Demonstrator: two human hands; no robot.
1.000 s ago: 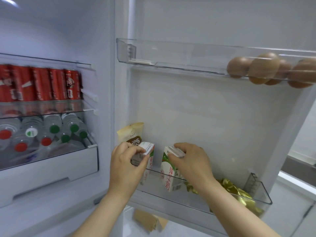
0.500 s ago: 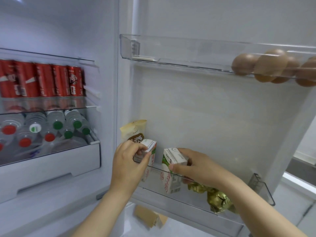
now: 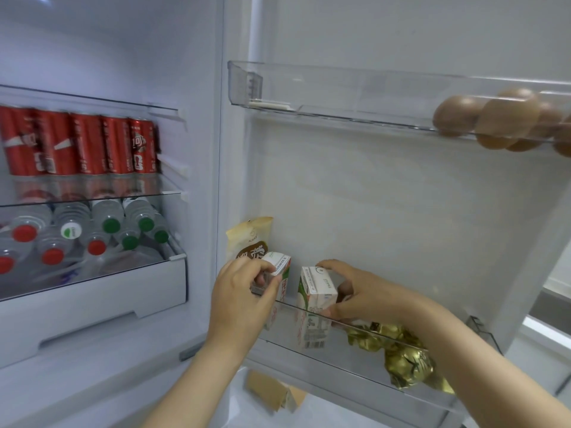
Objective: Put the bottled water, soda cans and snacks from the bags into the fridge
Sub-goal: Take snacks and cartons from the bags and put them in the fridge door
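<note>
Half a second on, the right hand (image 3: 364,295) has drawn back toward the right side of its milk carton (image 3: 318,291), baring more of the carton's top. It grasps that carton with one finger on the top and the thumb on the front face.

The left hand (image 3: 244,291) clasps a second milk carton (image 3: 282,264) around its top. Both cartons stand upright in the lower door bin (image 3: 336,359) of the open fridge, just beside each other.

One tan snack pouch (image 3: 250,239) stands at the bin's left end, behind the left carton. Gold-wrapped snacks (image 3: 404,359) lie at the bin's right end; their number cannot be told.

Left of the bin, inside the fridge, five red soda cans (image 3: 88,145) stand in a row, and below them nine water bottles (image 3: 105,217) show their caps: four red, four green, one white.

Above the bin, at least five brown eggs (image 3: 506,118) sit in the upper door bin (image 3: 340,91).
</note>
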